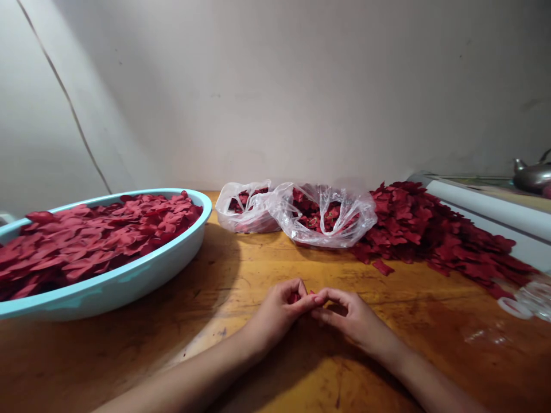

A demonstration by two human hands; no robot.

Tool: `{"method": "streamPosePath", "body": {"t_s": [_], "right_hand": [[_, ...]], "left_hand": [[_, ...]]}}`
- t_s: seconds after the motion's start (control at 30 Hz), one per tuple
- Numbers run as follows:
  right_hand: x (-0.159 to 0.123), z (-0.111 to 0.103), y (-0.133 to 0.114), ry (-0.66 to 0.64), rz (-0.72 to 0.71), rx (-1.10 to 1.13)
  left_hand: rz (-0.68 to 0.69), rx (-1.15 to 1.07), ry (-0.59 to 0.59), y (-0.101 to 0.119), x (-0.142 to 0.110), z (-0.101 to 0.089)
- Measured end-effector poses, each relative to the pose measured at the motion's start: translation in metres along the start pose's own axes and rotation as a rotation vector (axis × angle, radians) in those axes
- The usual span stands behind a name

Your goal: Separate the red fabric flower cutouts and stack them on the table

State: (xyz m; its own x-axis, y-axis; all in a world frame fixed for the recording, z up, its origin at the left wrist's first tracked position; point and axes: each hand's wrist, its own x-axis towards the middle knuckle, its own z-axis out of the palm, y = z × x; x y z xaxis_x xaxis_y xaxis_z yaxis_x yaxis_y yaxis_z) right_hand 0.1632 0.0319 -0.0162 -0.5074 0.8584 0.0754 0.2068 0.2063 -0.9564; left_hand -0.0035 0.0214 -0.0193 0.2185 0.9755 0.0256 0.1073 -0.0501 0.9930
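Over the middle of the wooden table, my left hand and my right hand meet at the fingertips. Both are closed in a pinch. A small red cloth-like petal shows inside the curled fingers of my left hand, and a bit of red appears where the fingertips touch. Most of that piece is hidden by the fingers. Beyond my hands, a clear plastic bag holds red petals and some small yellowish bits. To its right lies a loose heap of red petal pieces.
A large light-blue basin full of red petal shapes stands at the left. Another plastic bag with red pieces sits at the back. Clear plastic items lie at the right edge, below a metal kettle. A wall rises behind the table.
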Motion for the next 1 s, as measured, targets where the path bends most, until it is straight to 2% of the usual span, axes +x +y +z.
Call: {"method": "streamPosePath", "body": {"t_s": [0.13, 0.27, 0.4, 0.47, 0.53, 0.63, 0.7, 0.9, 1.0], "right_hand": [[-0.001, -0.001, -0.006, 0.056, -0.05, 0.108], [0.001, -0.008, -0.002, 0.23, 0.026, 0.287], [0.003, -0.014, 0.006, 0.424, -0.011, 0.112], [0.002, -0.014, 0.005, 0.482, -0.047, 0.05], [-0.001, -0.011, 0.0, 0.426, -0.063, 0.028], [-0.003, -0.004, -0.002, 0.222, -0.071, -0.035], [0.0, -0.001, 0.003, 0.184, -0.07, -0.076], [0.012, -0.013, 0.028, 0.468, -0.065, -0.133], [0.011, -0.017, 0.029, 0.553, -0.067, -0.149]], "left_hand": [[0.001, -0.126, -0.058, -0.004, 0.0, 0.003], [-0.011, -0.227, -0.096, 0.005, -0.004, 0.003], [-0.037, -0.267, -0.071, 0.015, -0.006, 0.002], [-0.045, -0.249, -0.059, 0.014, -0.006, 0.002], [-0.019, -0.185, -0.037, 0.011, -0.005, 0.002], [0.03, -0.061, -0.003, 0.004, -0.003, 0.004], [0.028, -0.01, 0.006, -0.001, -0.003, 0.005], [0.033, -0.071, 0.081, -0.003, -0.002, 0.005], [0.012, -0.144, 0.062, 0.001, -0.001, 0.002]]}}
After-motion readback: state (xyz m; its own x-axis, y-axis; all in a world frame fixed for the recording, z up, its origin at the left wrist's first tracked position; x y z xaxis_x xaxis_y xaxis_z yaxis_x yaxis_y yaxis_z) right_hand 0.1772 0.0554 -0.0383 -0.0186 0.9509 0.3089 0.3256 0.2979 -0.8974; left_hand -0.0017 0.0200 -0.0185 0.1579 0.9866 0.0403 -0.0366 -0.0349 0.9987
